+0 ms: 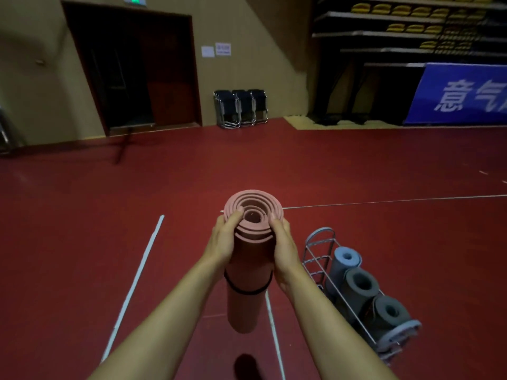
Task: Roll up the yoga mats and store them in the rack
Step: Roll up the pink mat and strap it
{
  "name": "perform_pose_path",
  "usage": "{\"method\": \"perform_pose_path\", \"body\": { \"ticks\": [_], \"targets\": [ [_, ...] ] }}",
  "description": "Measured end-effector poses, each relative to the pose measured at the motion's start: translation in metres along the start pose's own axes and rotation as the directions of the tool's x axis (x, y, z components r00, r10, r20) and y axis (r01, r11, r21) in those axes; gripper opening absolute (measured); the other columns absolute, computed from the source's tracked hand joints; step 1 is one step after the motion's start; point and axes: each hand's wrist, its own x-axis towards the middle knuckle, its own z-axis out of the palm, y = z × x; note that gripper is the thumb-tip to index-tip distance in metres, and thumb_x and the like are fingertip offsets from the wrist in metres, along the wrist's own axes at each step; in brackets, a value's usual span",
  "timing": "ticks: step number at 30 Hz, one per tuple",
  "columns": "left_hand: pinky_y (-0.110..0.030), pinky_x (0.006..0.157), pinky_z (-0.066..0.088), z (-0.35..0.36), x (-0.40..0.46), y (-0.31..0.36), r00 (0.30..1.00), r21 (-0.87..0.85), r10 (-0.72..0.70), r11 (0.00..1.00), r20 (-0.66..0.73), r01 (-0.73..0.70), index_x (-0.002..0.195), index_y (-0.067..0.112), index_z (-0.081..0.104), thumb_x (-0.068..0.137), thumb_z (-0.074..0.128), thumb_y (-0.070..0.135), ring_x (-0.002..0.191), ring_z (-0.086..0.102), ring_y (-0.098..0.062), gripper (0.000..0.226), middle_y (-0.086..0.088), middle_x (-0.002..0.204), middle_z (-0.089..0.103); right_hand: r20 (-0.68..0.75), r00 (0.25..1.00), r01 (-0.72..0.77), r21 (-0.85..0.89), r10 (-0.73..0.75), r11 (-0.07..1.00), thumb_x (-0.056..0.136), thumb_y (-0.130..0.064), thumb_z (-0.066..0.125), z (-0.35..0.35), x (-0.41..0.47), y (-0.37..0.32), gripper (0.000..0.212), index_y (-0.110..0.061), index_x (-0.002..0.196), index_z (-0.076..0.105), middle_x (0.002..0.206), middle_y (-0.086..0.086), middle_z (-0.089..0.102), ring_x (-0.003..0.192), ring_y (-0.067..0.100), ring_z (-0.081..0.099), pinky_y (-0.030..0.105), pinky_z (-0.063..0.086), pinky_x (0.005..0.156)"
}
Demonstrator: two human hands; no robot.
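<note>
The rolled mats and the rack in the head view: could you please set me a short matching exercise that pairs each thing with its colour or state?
Column one:
1. pink mat
2. light blue mat
3. black band
4. rack

Column two:
a. stands on the red floor at the right
b. held upright between the left hand and the right hand
c. rolled, stored at the rack's far end beside two grey mats
d. wrapped around the roll below the hands

Pairs: 1-b, 2-c, 3-d, 4-a
</note>
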Motion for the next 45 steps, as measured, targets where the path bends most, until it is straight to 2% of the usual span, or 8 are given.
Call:
{"method": "perform_pose_path", "body": {
  "ticks": [6, 9, 12, 16, 18, 32, 37, 45],
  "targets": [
    [-0.058, 0.107, 0.045, 0.02, 0.043, 0.035, 0.998, -0.026, -0.005, 1.0, 0.06, 0.006, 0.123, 0.035, 0.063, 0.063, 0.059, 0.078, 0.118, 0.06, -0.014, 0.074, 0.016, 0.124, 0.065, -0.009, 1.0, 0.019, -0.048, -0.019, 0.999, 0.103, -0.037, 0.056, 0.0, 0.048, -0.035, 0.044, -0.015, 0.141, 0.05, 0.135, 0.004, 0.064, 0.129, 0.018, 0.058, 0.041, 0.043, 0.115],
    [-0.056, 0.105, 0.047, 0.031, 0.081, 0.037, 0.996, -0.063, -0.02, 0.998, 0.089, 0.025, 0.123, 0.033, 0.063, 0.084, 0.059, 0.067, 0.113, 0.061, -0.01, 0.052, 0.016, 0.119, 0.066, -0.028, 0.999, 0.024, -0.082, -0.026, 0.996, 0.078, -0.061, 0.065, 0.006, 0.085, -0.039, 0.081, -0.017, 0.144, 0.048, 0.139, 0.004, 0.062, 0.131, 0.017, 0.057, 0.046, 0.04, 0.117],
    [-0.046, 0.092, 0.052, 0.041, 0.13, 0.039, 0.989, -0.092, -0.051, 0.994, 0.138, 0.064, 0.125, 0.03, 0.062, 0.095, 0.057, 0.056, 0.1, 0.06, -0.004, 0.04, 0.017, 0.111, 0.065, -0.06, 0.997, 0.035, -0.124, -0.043, 0.992, 0.069, -0.065, 0.063, 0.008, 0.126, -0.038, 0.079, -0.024, 0.137, 0.053, 0.133, 0.001, 0.066, 0.126, 0.016, 0.06, 0.047, 0.041, 0.116],
    [-0.052, 0.102, 0.049, 0.061, 0.195, 0.042, 0.971, -0.038, -0.069, 0.996, 0.229, 0.079, 0.128, 0.034, 0.062, 0.068, 0.062, 0.078, 0.116, 0.061, -0.013, 0.074, 0.011, 0.128, 0.065, -0.142, 0.99, 0.001, -0.145, -0.021, 0.989, 0.074, -0.066, 0.062, 0.004, 0.179, -0.039, 0.082, -0.022, 0.142, 0.048, 0.139, 0.003, 0.061, 0.129, 0.018, 0.058, 0.048, 0.041, 0.116],
    [-0.055, 0.106, 0.047, 0.075, 0.225, 0.044, 0.961, -0.034, -0.067, 0.996, 0.268, 0.079, 0.131, 0.033, 0.061, 0.058, 0.063, 0.082, 0.122, 0.06, -0.016, 0.088, 0.01, 0.132, 0.064, -0.183, 0.983, -0.006, -0.137, -0.02, 0.991, 0.092, -0.054, 0.06, -0.003, 0.203, -0.041, 0.059, -0.023, 0.141, 0.048, 0.137, 0.003, 0.063, 0.126, 0.018, 0.06, 0.048, 0.042, 0.115],
    [-0.058, 0.097, 0.052, 0.237, 0.335, 0.066, 0.888, 0.05, -0.118, 0.993, 0.444, 0.106, 0.138, 0.038, 0.053, 0.061, 0.058, 0.091, 0.123, 0.059, -0.019, 0.094, 0.011, 0.14, 0.057, -0.333, 0.942, -0.03, -0.198, -0.039, 0.98, 0.096, -0.06, 0.056, -0.128, 0.344, -0.08, 0.062, -0.025, 0.146, 0.045, 0.14, -0.002, 0.061, 0.126, 0.014, 0.059, 0.045, 0.043, 0.114],
    [-0.031, 0.079, 0.051, 0.304, 0.368, 0.068, 0.912, -0.002, -0.08, 0.996, 0.403, 0.088, 0.132, 0.033, 0.058, 0.084, 0.061, 0.076, 0.104, 0.062, -0.001, 0.064, 0.013, 0.127, 0.064, -0.283, 0.959, -0.067, -0.234, -0.002, 0.97, 0.07, -0.08, 0.057, -0.183, 0.399, -0.098, 0.09, -0.029, 0.144, 0.046, 0.139, -0.003, 0.063, 0.126, 0.016, 0.06, 0.049, 0.044, 0.113],
    [-0.049, 0.091, 0.053, 0.397, 0.406, 0.079, 0.922, 0.034, -0.097, 0.995, 0.376, 0.091, 0.136, 0.033, 0.054, 0.058, 0.059, 0.092, 0.108, 0.058, -0.005, 0.097, 0.014, 0.129, 0.059, -0.257, 0.966, -0.077, -0.223, 0.018, 0.972, 0.064, -0.082, 0.055, -0.262, 0.468, -0.125, 0.093, -0.031, 0.142, 0.049, 0.135, -0.004, 0.065, 0.123, 0.016, 0.062, 0.051, 0.045, 0.112]
  ]
}}
